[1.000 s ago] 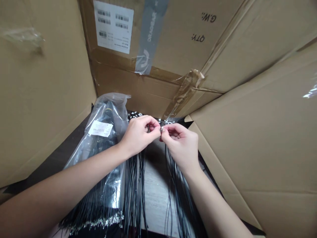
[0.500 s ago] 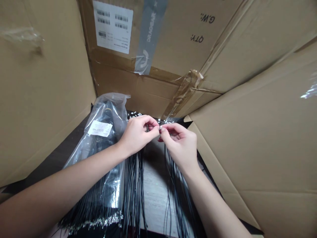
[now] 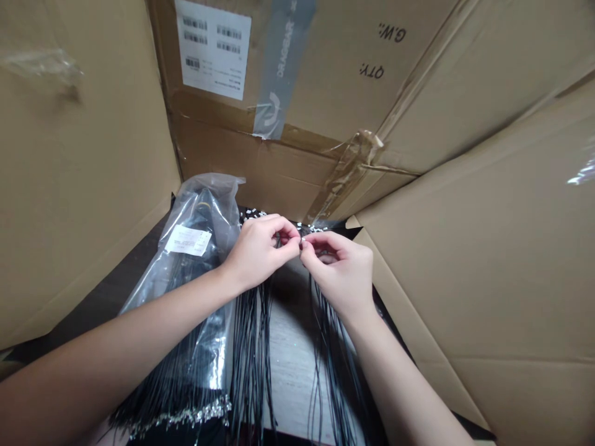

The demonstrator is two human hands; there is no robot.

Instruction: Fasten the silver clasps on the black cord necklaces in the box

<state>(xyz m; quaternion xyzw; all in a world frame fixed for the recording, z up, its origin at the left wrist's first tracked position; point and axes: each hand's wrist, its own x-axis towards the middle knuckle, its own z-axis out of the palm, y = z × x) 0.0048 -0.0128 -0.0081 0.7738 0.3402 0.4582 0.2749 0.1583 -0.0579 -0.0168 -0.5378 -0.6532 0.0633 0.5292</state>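
Observation:
My left hand (image 3: 264, 253) is closed in a pinch, with what seems to be a black wire at its fingertips. Almost touching it, my right hand (image 3: 341, 269) pinches a small white connector (image 3: 303, 241) between thumb and forefinger. Below the left hand hangs a bundle of thin black wires (image 3: 251, 341). A second wire bundle (image 3: 332, 353) spreads under the right wrist. Several white connectors (image 3: 253, 214) lie behind the hands at the wires' far ends. The fingers partly hide the piece they hold.
A clear plastic bag (image 3: 216, 192) full of black wires with silvery tips (image 3: 204, 412) lies left, partly under my left forearm. Cardboard walls rise at the left (image 3: 83, 186), back (image 3: 325, 80) and right (image 3: 502, 266). Grey tabletop (image 3: 292, 365) shows between the bundles.
Both hands stay nearly in place, fingertips together. The right hand has shifted very slightly to the right, and the wire bundles look the same.

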